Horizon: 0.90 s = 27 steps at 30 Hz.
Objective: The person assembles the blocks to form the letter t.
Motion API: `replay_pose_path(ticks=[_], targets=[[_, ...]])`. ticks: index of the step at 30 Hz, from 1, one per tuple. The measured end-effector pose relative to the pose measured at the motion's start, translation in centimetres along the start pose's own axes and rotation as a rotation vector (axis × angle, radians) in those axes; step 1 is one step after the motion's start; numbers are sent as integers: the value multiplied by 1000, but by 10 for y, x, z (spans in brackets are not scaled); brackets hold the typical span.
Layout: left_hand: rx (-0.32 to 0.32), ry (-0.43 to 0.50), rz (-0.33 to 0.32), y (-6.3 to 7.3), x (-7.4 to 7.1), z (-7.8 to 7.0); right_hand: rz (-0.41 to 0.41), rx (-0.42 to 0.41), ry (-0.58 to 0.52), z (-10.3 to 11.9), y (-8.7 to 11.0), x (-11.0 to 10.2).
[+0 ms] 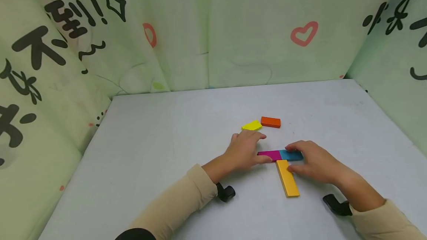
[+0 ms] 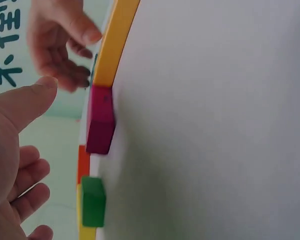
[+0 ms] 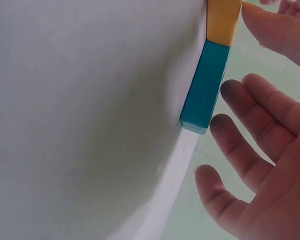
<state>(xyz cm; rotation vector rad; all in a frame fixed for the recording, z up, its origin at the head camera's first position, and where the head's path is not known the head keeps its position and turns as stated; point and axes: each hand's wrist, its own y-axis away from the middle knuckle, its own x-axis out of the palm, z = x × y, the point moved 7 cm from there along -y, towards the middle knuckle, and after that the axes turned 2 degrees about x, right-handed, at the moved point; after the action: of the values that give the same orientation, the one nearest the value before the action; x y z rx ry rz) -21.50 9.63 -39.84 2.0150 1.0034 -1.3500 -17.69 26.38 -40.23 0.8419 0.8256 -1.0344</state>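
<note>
Purple block [image 1: 268, 155], blue block [image 1: 288, 156], orange block [image 1: 287, 180]: met, apparently to form a T. Left hand [image 1: 245, 152], right hand [image 1: 315, 162]: were relaxed, fingers loosely spread.

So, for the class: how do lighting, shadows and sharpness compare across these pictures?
Head view: fairly even light, orange block clear, faint shadow by the left sleeve; left wrist view: dimmer, right hand slightly blurred, soft shadow beside the magenta block; right wrist view: broad soft-edged shadow across the table.

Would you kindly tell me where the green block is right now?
In the left wrist view, the green block sits at lower left, below the magenta block and to the right of the left hand.
</note>
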Motion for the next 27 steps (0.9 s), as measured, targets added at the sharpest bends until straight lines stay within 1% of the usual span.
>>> replay_pose_path(ticks=[5,10,16,20,23,27], targets=[[-8,-18,-3,-15,-12,15,8,7,-2,0,0,1],[-35,-14,-4,-29,-17,33,8,17,-2,1,-1,1],[-115,66,26,-43,-12,52,-2,16,-8,2,0,-1],[-161,73,30,-48,-9,62,-4,17,-13,2,1,-1],[-178,87,36,-52,-6,68,-5,13,-12,2,1,-1],[-179,138,48,-54,-2,73,-4,19,-11,3,2,-2]])
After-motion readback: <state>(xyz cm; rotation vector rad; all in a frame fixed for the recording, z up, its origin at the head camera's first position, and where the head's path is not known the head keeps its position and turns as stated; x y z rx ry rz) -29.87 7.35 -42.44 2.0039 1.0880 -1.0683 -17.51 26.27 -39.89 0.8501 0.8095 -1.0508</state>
